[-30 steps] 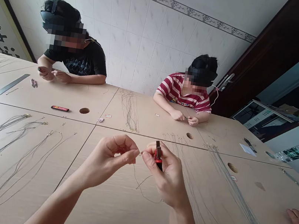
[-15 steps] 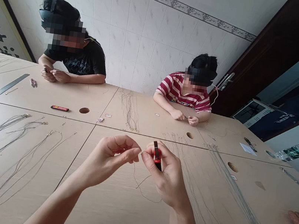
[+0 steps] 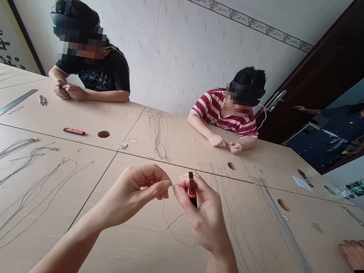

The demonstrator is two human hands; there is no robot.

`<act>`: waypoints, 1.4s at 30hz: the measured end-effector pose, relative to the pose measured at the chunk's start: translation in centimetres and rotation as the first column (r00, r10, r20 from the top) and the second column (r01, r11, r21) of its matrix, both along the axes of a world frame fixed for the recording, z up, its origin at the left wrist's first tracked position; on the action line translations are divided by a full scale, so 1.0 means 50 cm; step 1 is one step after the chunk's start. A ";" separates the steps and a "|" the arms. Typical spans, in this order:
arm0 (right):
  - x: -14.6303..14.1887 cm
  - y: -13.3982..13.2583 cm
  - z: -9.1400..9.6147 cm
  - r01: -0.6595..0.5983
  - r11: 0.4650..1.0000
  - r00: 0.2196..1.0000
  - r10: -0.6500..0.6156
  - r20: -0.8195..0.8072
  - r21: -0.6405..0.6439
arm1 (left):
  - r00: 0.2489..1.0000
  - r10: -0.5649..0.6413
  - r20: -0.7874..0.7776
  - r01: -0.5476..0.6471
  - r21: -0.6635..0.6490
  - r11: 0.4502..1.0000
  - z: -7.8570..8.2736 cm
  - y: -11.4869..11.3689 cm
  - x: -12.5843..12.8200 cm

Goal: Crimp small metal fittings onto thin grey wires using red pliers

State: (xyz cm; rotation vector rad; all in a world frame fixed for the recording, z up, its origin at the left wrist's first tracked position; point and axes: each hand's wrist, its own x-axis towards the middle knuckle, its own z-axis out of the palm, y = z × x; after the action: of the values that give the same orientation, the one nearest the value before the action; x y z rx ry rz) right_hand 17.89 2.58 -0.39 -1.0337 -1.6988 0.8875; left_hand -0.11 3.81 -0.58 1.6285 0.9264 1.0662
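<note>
My left hand is closed in a pinch, thumb against fingertips, on a thin dark cord. The cord hangs below both hands in a loose loop with a crossing. Thumb and fingers of my right hand pinch at the same spot, almost touching the left fingertips. A tiny gold-coloured fitting shows between the two pinches; its details are too small to make out. Held within my right hand is a small red-and-black tool standing upright; its exact kind is unclear.
Bundles of cords with metal ends lie left and right. Across the table are a steel ruler, a red-and-black box and table holes. Two co-workers sit opposite. Another person's hand rests at the right edge.
My hands have kept nearly the same pose. At the right edge, another person's hand has come further into view. The person in the doorway has moved, with an arm now stretched out.
</note>
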 end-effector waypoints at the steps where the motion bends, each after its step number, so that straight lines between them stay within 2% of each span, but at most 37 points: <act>1: 0.000 0.000 0.001 0.000 1.000 1.000 0.000 -0.001 0.000 | 1.000 0.008 -0.001 -0.008 -0.001 1.000 -0.001 0.000 0.000; 7: 0.000 0.003 0.001 -0.005 1.000 1.000 0.005 0.015 -0.017 | 0.999 0.026 -0.020 -0.026 0.002 1.000 -0.006 0.004 0.004; 15: 0.004 0.005 -0.005 0.016 1.000 1.000 -0.016 0.024 -0.002 | 0.999 0.030 -0.013 -0.030 -0.002 1.000 0.004 0.004 0.005; 22: 0.006 0.006 -0.005 -0.004 0.999 1.000 0.005 -0.015 0.046 | 0.999 -0.031 -0.025 0.031 -0.027 0.999 0.000 0.005 0.003; 27: 0.006 0.004 -0.005 -0.012 0.999 1.000 0.012 -0.007 0.037 | 1.000 -0.025 -0.012 0.024 -0.031 0.999 -0.001 0.004 0.002; 30: 0.007 0.004 -0.005 -0.005 0.999 1.000 0.005 -0.005 0.047 | 0.998 -0.028 -0.064 0.026 -0.038 0.999 -0.001 0.006 -0.001; 34: 0.013 0.007 -0.006 0.013 0.997 1.000 -0.012 -0.011 0.077 | 0.972 -0.090 -0.217 0.075 -0.073 0.994 0.006 0.008 -0.008; 38: 0.017 0.007 -0.008 0.034 0.995 0.999 -0.033 -0.018 0.097 | 0.940 -0.153 -0.304 0.126 -0.107 0.986 0.013 0.011 -0.028; 42: 0.014 0.005 -0.007 0.020 0.995 1.000 -0.019 -0.015 0.096 | 0.946 -0.013 -0.323 -0.004 -0.052 0.999 0.004 0.016 -0.047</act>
State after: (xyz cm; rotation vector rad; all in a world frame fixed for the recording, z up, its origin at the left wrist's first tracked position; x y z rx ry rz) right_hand 18.59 2.85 -0.74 -0.9758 -1.7001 0.7913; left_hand -2.48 4.60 -0.39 1.7931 1.1524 0.7756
